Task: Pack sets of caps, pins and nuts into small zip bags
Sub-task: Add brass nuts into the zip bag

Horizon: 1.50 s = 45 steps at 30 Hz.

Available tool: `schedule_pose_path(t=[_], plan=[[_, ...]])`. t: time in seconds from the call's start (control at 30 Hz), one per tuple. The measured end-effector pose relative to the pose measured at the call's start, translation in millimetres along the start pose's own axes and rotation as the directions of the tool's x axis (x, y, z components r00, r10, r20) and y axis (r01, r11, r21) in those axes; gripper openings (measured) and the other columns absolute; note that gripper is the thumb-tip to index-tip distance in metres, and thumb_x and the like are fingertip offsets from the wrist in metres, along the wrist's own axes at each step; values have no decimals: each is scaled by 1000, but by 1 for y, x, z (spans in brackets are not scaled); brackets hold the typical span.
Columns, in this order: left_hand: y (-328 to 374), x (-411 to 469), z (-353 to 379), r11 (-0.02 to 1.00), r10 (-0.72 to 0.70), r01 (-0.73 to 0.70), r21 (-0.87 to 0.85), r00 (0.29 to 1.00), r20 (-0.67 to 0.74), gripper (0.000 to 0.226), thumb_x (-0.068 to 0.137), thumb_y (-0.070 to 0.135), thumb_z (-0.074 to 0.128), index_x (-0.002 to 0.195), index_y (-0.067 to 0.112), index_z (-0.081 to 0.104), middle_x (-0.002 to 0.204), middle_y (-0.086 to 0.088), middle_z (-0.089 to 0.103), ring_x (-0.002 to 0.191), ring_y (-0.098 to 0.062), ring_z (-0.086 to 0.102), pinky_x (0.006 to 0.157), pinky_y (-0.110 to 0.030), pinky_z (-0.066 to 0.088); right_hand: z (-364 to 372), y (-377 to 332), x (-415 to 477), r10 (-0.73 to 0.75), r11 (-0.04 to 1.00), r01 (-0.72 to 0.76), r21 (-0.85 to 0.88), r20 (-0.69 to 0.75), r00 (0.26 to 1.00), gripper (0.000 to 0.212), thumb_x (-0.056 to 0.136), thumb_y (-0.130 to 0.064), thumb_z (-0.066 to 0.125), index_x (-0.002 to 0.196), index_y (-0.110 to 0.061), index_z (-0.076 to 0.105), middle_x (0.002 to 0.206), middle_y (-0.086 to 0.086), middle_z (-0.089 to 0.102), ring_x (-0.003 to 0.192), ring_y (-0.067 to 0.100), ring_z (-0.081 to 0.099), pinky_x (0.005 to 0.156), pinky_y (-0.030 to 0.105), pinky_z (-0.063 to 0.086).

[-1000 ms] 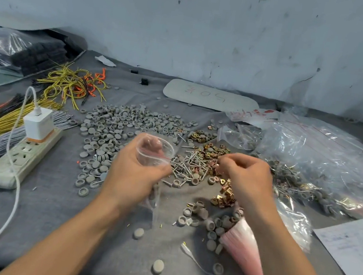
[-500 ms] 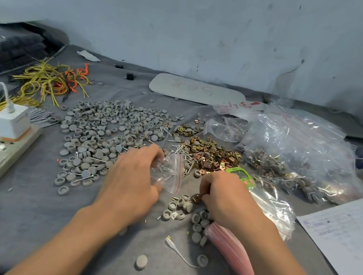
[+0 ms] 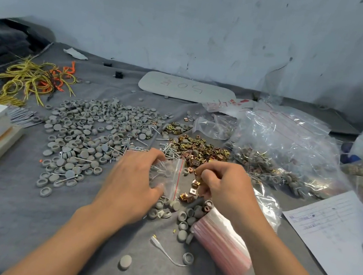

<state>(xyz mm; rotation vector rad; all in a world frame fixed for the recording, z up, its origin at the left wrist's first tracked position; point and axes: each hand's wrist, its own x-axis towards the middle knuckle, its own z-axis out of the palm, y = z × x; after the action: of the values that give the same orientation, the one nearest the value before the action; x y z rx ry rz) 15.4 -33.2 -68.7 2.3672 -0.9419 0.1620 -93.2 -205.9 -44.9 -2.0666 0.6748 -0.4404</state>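
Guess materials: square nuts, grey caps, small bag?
Square nuts: metal, likely plated, shiny gold-copper glints. Grey caps: probably moulded plastic or rubber, matte, uniform colour. Small bag in the left hand: thin clear plastic film, crinkled, red zip line.

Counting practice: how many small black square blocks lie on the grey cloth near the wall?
2: one black block by the wall, another just right of it; more may be hidden.

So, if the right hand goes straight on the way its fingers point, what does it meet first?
Probably the red-striped mouth of the small zip bag that the left hand holds: the right hand points left at it. Loose nuts lie just below that line, so depth is unclear.
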Motion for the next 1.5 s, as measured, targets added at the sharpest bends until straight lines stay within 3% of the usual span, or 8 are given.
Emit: schedule_pose_path(t=[0.13, 0.3, 0.43, 0.67, 0.93, 1.27, 1.37, 1.5], plan=[[11, 0, -2, 1000, -3, 6, -31, 993, 118, 72, 75, 14, 68, 137, 42, 45, 128, 17, 53, 120, -5, 44, 107, -34, 43, -2, -5, -3, 110, 884, -162, 439, 141, 984, 30, 102, 7, 49, 93, -5, 76, 74, 16, 75, 64, 23, 70, 61, 27, 58], [26, -3, -9, 973, 44, -4, -230, 984, 171, 76, 59, 16, 56, 128, 48, 52, 126, 26, 59, 114, 7, 51, 90, -17, 39, -4, -7, -3, 155, 680, -276, 680, 234, 960, 23, 98, 16, 50, 102, 6, 71, 78, 18, 74, 66, 21, 70, 60, 23, 60], [36, -3, -10, 886, 16, -8, -463, 1000, 13, 31, 79, 31, 76, 106, 47, 70, 97, 27, 72, 96, 8, 65, 82, -16, 47, -1, -6, -2, 131, 721, -248, 647, 225, 966, 20, 98, 11, 56, 102, 2, 73, 77, 15, 73, 62, 18, 66, 56, 22, 57], [35, 7, 0, 821, -96, 65, -567, 995, -25, 24, 77, 24, 90, 86, 44, 79, 73, 16, 74, 53, 4, 58, 51, -10, 38, 7, -8, -4, 67, 743, -203, 638, 230, 971, 16, 102, -1, 57, 100, 3, 73, 70, 10, 70, 55, 15, 62, 49, 20, 48], [34, 13, 2, 702, -121, 114, -703, 992, 39, 15, 69, 30, 87, 82, 35, 82, 77, 4, 78, 78, -18, 77, 81, -48, 62, 5, -11, -4, 40, 737, -199, 646, 252, 967, 22, 104, -8, 57, 89, -2, 72, 73, 9, 71, 55, 14, 61, 49, 20, 48], [35, 9, -6, 694, -104, 76, -716, 995, 5, 20, 77, 20, 88, 84, 37, 82, 80, 6, 79, 81, -18, 77, 82, -50, 62, -3, -10, -9, -17, 722, -169, 671, 260, 965, 16, 91, 14, 65, 99, 2, 74, 80, 19, 74, 67, 22, 72, 59, 22, 56], [35, 9, -12, 763, -94, 64, -643, 995, -12, 32, 78, 9, 86, 87, 39, 81, 84, 13, 78, 82, -9, 75, 83, -43, 63, -4, -11, -9, -18, 751, -117, 650, 197, 980, 19, 86, 16, 69, 92, -2, 76, 79, 21, 75, 66, 23, 72, 59, 24, 58], [26, 11, -31, 952, 41, 10, -306, 986, 162, 71, 67, 9, 62, 118, 57, 65, 119, 39, 61, 101, 14, 62, 91, -4, 44, -7, -10, -10, -9, 827, -64, 558, 126, 992, 22, 83, 14, 75, 85, -8, 79, 78, 18, 77, 63, 23, 73, 57, 25, 57]])
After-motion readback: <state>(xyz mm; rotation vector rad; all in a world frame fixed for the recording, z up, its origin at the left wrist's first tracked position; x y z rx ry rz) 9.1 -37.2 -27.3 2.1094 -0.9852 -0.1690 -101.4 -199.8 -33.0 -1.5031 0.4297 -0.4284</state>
